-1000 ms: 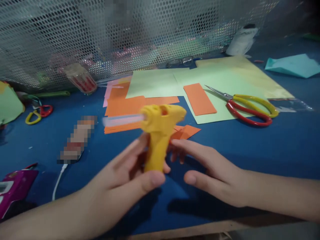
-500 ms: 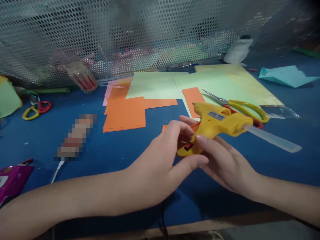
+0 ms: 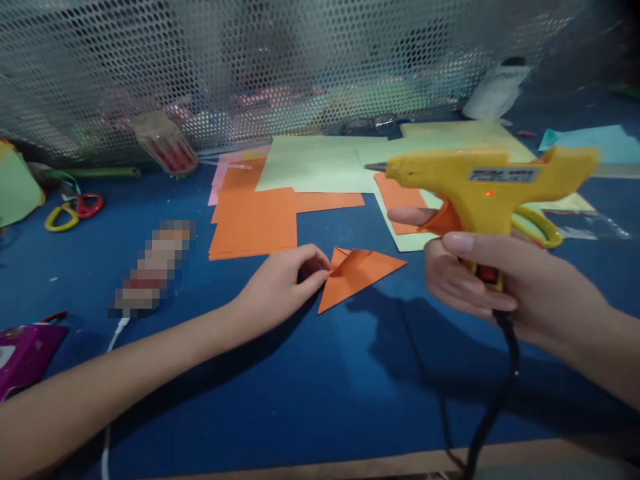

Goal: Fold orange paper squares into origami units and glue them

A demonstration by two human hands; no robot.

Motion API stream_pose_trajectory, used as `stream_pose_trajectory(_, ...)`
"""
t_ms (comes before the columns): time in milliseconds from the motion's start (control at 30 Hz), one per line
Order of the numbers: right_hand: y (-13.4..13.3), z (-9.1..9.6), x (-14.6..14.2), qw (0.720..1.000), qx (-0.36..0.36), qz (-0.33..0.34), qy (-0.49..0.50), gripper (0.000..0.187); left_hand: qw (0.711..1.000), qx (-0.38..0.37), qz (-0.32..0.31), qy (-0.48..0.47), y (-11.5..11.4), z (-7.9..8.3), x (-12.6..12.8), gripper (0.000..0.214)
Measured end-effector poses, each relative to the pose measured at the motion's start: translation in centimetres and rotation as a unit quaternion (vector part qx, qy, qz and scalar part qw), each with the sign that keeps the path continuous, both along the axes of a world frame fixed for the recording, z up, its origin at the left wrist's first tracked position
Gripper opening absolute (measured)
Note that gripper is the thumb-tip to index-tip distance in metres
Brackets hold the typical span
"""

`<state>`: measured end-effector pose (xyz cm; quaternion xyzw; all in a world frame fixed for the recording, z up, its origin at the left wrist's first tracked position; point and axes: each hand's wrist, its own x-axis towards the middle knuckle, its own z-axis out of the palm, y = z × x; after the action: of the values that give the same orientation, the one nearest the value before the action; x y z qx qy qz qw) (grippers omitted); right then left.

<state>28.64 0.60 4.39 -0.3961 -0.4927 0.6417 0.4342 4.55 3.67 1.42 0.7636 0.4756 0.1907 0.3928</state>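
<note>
A yellow hot glue gun is held upright in my right hand, fingers wrapped round its handle and the index finger by the orange trigger. Its metal nozzle points left, and a small red light glows on its side. From the handle a black cord runs down to the table edge. My left hand pinches the left corner of a folded orange paper, a triangular shape with a raised flap, lying on the blue table. The glue gun is above and to the right of this paper, apart from it.
Orange sheets and pale green sheets lie behind my hands. Scissors sit partly hidden behind the glue gun, with another pair at left. A clear jar stands near the perforated screen. A white cable crosses at left.
My hands have moved apart. The glue gun is now in my right hand alone, turned upright with its nozzle to the left. My left hand has left it and now pinches the folded orange paper.
</note>
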Motion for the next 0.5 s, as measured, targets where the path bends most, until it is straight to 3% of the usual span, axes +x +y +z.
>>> stream_pose_trajectory(167, 1.7, -0.7, 1.4, 0.993, -0.052, 0.096, -0.040, 0.021, 1.000, -0.023, 0.015, -0.016, -0.5, 0.6, -1.4, 0.013)
stream_pose_trajectory(300, 2.4, -0.9, 2.0, 0.989, -0.069, 0.128, -0.024, 0.025, 1.000, 0.003, 0.005, -0.006, -1.4, -0.1, -0.7, 0.029)
stream_pose_trajectory(433, 2.5, -1.1, 2.3, 0.980, -0.085, 0.179, 0.013, 0.021, 0.999, 0.021, 0.003, 0.041, -1.7, -0.8, 0.0, 0.010)
stream_pose_trajectory(500, 2.3, -1.5, 2.7, 0.977, -0.081, 0.193, 0.028, 0.026, 0.999, 0.017, 0.000, 0.051, -1.6, -0.5, -0.5, 0.015)
